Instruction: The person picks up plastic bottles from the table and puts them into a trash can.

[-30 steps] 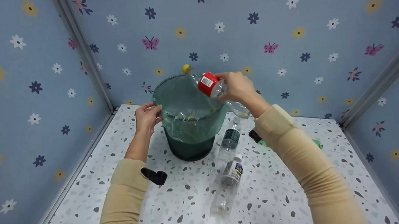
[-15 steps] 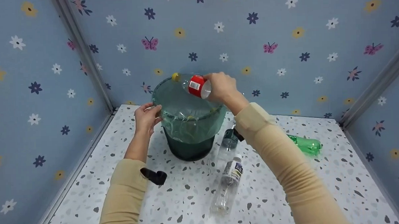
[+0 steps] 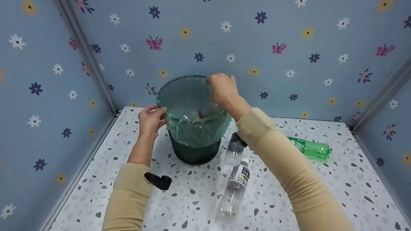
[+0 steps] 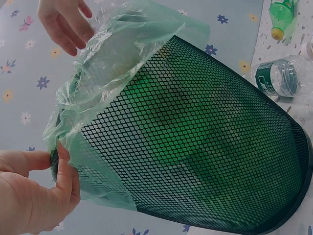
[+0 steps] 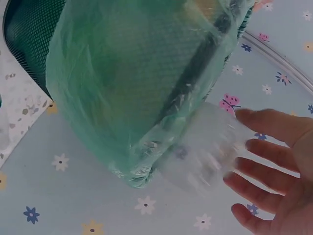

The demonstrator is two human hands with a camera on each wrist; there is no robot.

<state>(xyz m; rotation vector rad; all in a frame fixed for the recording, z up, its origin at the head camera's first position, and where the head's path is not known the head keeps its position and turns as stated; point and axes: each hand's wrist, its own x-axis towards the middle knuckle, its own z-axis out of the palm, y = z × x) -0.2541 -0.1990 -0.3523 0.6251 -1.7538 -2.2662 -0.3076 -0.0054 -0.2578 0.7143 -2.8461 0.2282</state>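
A dark green mesh wastebasket point(image 3: 196, 153), lined with a thin green plastic bag point(image 3: 199, 134), stands upright on the table. My left hand point(image 3: 149, 122) pinches its rim and the bag between thumb and fingers at the left side. Over the right part of the opening is my right hand point(image 3: 223, 91), its fingers spread and apart in the right wrist view. A clear plastic bottle point(image 5: 205, 152), blurred, drops past the fingertips into the bag. Through the mesh, green and other bottle shapes point(image 4: 171, 122) show inside the basket.
Right of the basket lie a clear bottle with a white label point(image 3: 240, 176) and a clear bottle with a dark green label point(image 4: 279, 78). A green bottle point(image 3: 314, 149) lies farther right. Flower-patterned walls point(image 3: 292, 57) enclose the speckled table point(image 3: 181, 212).
My right hand has moved left over the basket and let go of the red-labelled bottle, which has gone down into the opening. The left hand has stayed at the rim.
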